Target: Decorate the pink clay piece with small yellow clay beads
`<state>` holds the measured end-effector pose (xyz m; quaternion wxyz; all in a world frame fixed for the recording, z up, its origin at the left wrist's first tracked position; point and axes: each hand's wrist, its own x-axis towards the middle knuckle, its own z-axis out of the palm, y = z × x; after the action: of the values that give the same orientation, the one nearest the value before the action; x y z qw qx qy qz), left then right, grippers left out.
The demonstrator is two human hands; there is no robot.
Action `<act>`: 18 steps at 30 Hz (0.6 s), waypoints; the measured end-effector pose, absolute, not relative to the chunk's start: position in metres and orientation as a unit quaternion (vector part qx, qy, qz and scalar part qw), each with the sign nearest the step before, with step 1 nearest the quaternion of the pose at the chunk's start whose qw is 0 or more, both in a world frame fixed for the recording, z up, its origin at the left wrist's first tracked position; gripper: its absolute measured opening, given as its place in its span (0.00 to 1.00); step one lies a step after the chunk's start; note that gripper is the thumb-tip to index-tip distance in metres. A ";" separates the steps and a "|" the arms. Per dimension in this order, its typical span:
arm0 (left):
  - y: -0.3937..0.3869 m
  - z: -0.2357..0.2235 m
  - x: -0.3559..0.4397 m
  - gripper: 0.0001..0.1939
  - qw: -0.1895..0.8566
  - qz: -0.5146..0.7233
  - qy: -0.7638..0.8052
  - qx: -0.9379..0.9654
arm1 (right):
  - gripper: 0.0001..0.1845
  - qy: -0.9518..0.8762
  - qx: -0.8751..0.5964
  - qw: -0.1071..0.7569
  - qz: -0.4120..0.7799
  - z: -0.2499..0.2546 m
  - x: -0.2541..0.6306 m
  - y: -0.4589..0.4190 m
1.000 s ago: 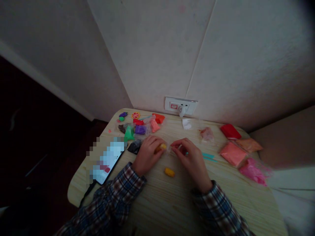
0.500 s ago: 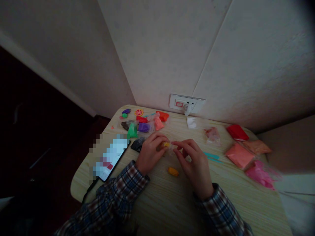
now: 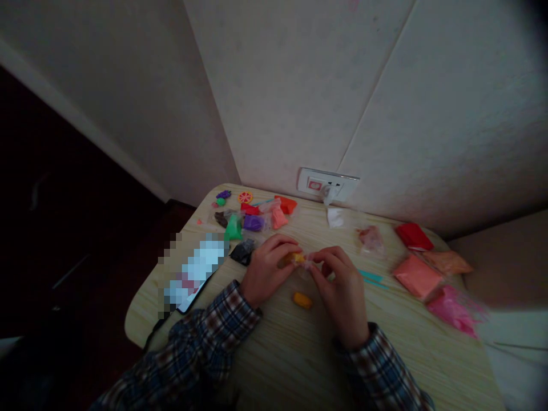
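Between my two hands is a small clear plastic bag (image 3: 299,258) with yellow clay inside. My left hand (image 3: 270,267) has its fingers and thumb closed on the yellow end. My right hand (image 3: 340,285) pinches the clear, crumpled end of the same bag. Just below them on the table lies an orange-yellow lump of clay (image 3: 302,300), touched by neither hand. A black clay packet (image 3: 243,252) sits left of my left hand, and teal plastic sticks (image 3: 371,278) lie right of my right hand.
A phone (image 3: 199,274) with a lit screen lies left on the wooden table (image 3: 274,354). Behind it are green (image 3: 233,226), purple (image 3: 253,222) and red clay packets. On the right are red (image 3: 414,236), coral (image 3: 416,275) and pink packets (image 3: 454,309). The wall bears a socket (image 3: 328,184).
My right fingers have moved in closer to my left ones on the bag. The whole view has shifted slightly; the things on the table lie as before.
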<state>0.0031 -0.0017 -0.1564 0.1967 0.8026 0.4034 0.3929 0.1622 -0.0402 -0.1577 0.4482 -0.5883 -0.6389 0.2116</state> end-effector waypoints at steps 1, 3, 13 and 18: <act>-0.002 -0.157 0.004 0.09 0.196 0.394 0.401 0.803 | 0.07 -0.635 -0.589 0.452 0.215 -0.158 0.163 -0.040; -0.003 -0.158 0.004 0.08 0.195 0.397 0.399 0.803 | 0.08 -0.627 -0.589 0.459 0.222 -0.159 0.164 -0.039; -0.002 -0.157 0.005 0.08 0.192 0.389 0.411 0.802 | 0.07 -0.582 -0.587 0.493 0.272 -0.155 0.165 -0.038; 0.004 -0.156 -0.002 0.11 0.179 0.380 0.444 0.791 | 0.06 -0.514 -0.590 0.533 0.323 -0.155 0.167 -0.035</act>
<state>-0.0024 0.0038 -0.1555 0.1790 0.7913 0.4442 0.3801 0.1675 -0.0353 -0.1551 0.5334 -0.5895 -0.5136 0.3227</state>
